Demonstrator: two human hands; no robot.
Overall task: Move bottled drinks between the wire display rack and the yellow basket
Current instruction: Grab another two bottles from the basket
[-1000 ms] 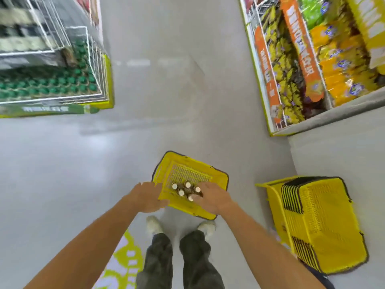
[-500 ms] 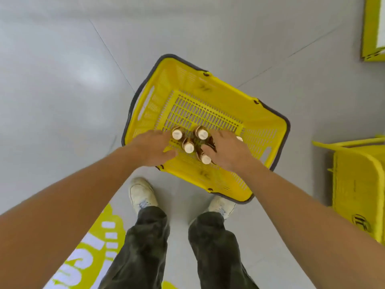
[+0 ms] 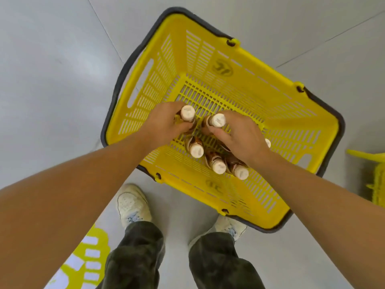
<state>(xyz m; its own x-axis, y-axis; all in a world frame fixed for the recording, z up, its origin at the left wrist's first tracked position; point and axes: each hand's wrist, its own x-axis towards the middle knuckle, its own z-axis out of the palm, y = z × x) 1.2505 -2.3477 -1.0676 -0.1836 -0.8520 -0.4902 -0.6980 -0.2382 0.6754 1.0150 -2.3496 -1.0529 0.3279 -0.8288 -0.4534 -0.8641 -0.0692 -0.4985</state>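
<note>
A yellow basket (image 3: 225, 65) with a dark rim sits on the grey floor right below me. Several brown bottled drinks with white caps stand upright in it. My left hand (image 3: 164, 124) is closed around one bottle (image 3: 188, 113) near the basket's left side. My right hand (image 3: 239, 134) grips another bottle (image 3: 216, 120) just beside it. Three more bottles (image 3: 218, 165) stand in a row under my right wrist, and a further cap (image 3: 268, 142) peeks out behind that hand. The wire display rack is out of view.
A second yellow basket (image 3: 375, 180) shows at the right edge. My two feet in white shoes (image 3: 133, 205) stand just before the basket. A yellow floor marking (image 3: 83, 265) lies at the lower left.
The view has tilted down and closed in on the basket; the shelves and rack have left the frame. Both hands have reached into the basket and closed on a bottle each.
</note>
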